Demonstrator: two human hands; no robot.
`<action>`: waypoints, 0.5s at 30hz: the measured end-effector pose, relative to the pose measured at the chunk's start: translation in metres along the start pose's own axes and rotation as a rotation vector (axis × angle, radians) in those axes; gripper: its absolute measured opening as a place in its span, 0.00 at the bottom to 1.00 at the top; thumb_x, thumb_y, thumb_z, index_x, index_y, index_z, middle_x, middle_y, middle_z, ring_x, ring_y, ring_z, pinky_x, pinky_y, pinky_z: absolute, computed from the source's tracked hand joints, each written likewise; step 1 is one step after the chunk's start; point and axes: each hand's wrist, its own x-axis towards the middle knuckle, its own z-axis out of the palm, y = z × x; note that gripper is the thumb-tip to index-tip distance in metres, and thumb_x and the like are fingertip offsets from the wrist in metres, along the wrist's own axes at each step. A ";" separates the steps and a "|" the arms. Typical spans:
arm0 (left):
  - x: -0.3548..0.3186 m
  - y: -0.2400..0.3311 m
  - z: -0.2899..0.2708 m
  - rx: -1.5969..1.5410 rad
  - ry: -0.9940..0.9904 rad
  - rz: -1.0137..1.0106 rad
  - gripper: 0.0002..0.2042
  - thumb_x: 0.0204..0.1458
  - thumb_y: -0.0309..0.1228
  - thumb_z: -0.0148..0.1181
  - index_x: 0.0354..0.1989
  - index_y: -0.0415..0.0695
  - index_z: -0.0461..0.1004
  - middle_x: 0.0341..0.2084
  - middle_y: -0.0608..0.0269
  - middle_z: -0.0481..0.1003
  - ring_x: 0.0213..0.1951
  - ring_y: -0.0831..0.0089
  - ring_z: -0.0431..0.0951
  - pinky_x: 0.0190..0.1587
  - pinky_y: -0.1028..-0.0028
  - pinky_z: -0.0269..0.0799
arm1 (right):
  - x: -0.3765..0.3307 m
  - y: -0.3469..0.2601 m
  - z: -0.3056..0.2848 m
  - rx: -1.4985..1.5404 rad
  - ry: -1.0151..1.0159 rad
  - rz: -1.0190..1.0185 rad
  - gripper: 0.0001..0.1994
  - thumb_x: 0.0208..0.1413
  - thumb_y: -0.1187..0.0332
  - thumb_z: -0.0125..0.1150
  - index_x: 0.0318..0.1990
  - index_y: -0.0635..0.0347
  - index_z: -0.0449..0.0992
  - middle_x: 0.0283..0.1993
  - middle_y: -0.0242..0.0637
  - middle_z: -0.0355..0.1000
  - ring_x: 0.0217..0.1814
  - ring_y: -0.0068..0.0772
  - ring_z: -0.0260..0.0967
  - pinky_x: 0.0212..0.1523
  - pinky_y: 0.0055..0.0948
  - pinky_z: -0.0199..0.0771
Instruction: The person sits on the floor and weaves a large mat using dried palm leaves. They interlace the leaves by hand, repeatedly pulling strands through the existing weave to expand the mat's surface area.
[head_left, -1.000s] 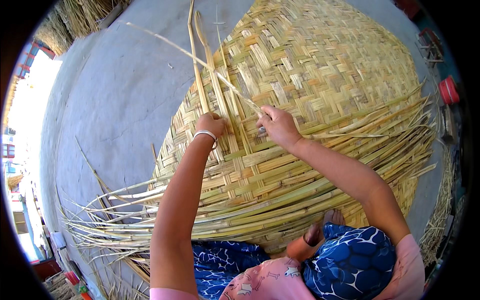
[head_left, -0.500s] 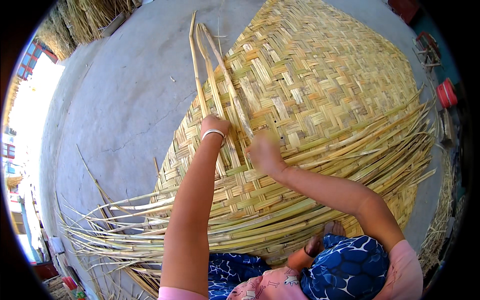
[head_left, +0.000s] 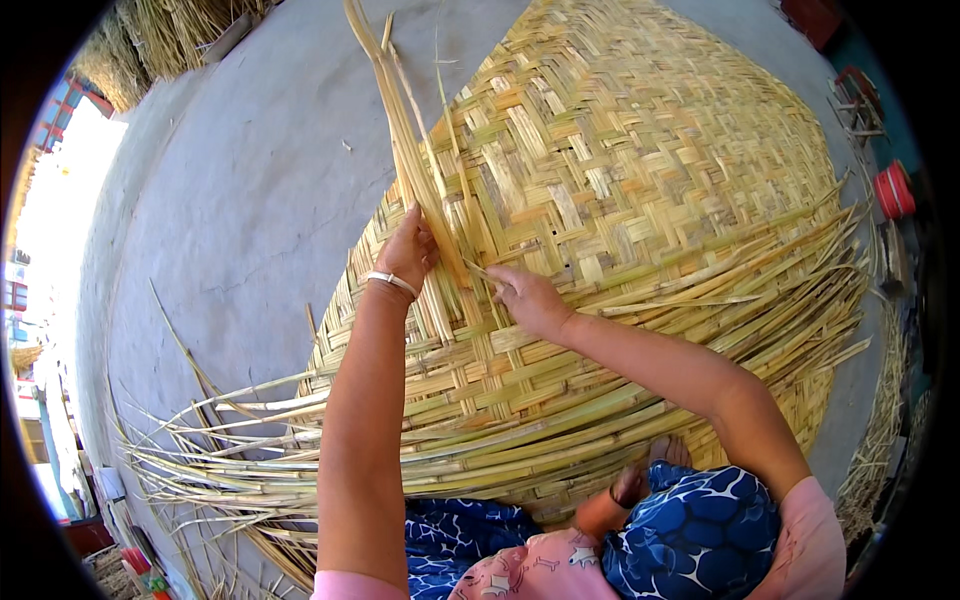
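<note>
A large mat [head_left: 640, 150] of flat split-reed strips in a slanting weave spreads over the ground before me. Several long reed strips [head_left: 395, 110] stick out past its left edge, lifted at their far ends. My left hand [head_left: 408, 248], with a white bangle at the wrist, is closed around these strips with the thumb lying along them. Just to its right, my right hand [head_left: 530, 302] pinches the end of a thin strip [head_left: 480, 270] between thumb and fingers, over the weave.
Unwoven reed ends [head_left: 560, 440] bend across the near side of the mat, close to my foot [head_left: 668, 452]. Loose ends fan out at the lower left over grey concrete [head_left: 230, 250]. Reed bundles [head_left: 150, 50] stand at the far left. A red spool [head_left: 894, 188] is at the right.
My left hand has rolled from knuckles-up to thumb-up and shifted slightly left. The strips' far ends have swung left and bunched together. My right hand has moved slightly left.
</note>
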 end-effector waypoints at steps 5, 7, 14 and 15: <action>0.007 -0.015 -0.024 -0.138 -0.103 0.093 0.13 0.52 0.46 0.57 0.38 0.51 0.72 0.34 0.70 0.74 0.38 0.75 0.70 0.42 0.73 0.62 | 0.014 0.000 -0.005 0.024 -0.091 0.116 0.14 0.55 0.71 0.49 0.49 0.63 0.72 0.35 0.52 0.73 0.36 0.52 0.71 0.41 0.39 0.70; 0.006 -0.019 -0.023 -0.202 -0.048 0.136 0.12 0.52 0.44 0.58 0.39 0.52 0.73 0.33 0.72 0.74 0.37 0.75 0.71 0.41 0.73 0.63 | 0.016 0.002 -0.009 -0.029 -0.103 0.133 0.14 0.56 0.70 0.49 0.48 0.63 0.72 0.34 0.52 0.73 0.37 0.52 0.71 0.41 0.40 0.70; 0.000 -0.017 -0.020 -0.357 0.022 0.102 0.07 0.52 0.37 0.60 0.36 0.54 0.72 0.25 0.76 0.72 0.27 0.80 0.70 0.33 0.77 0.67 | 0.028 0.007 -0.017 -0.183 -0.163 0.104 0.12 0.57 0.67 0.49 0.44 0.62 0.72 0.32 0.52 0.73 0.36 0.51 0.71 0.38 0.43 0.69; 0.000 -0.017 -0.023 -0.338 0.010 0.105 0.06 0.51 0.36 0.61 0.35 0.54 0.72 0.25 0.76 0.72 0.27 0.80 0.70 0.33 0.77 0.67 | 0.030 0.003 -0.021 -0.192 -0.209 0.136 0.12 0.57 0.66 0.49 0.44 0.62 0.73 0.31 0.52 0.73 0.35 0.50 0.71 0.38 0.43 0.69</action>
